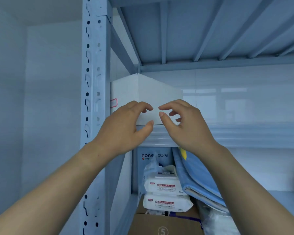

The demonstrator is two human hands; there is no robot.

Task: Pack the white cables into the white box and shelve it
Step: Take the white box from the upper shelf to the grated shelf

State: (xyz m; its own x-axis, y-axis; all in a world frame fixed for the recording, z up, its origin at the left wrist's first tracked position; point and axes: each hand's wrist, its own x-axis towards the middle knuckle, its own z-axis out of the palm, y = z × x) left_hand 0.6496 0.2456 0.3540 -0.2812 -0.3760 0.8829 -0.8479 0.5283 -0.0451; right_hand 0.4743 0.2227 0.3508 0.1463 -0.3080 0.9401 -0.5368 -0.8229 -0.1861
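Note:
The white box (153, 92) stands on the metal shelf (236, 133) at its left end, tucked against the upright post, one corner turned toward me. A small red-edged label shows on its left face. My left hand (126, 126) and my right hand (183, 122) hover just in front of the box's near face, fingers curled and apart, holding nothing. Whether any fingertip touches the box I cannot tell. No white cables are in sight; the box's inside is hidden.
A perforated metal post (93, 99) rises at the left. Below the shelf sit two wipe packs (165, 194), a "honeycare" carton (153, 156), a folded blue cloth (199, 180) and a cardboard box (163, 224). Another shelf's underside (202, 31) spans overhead.

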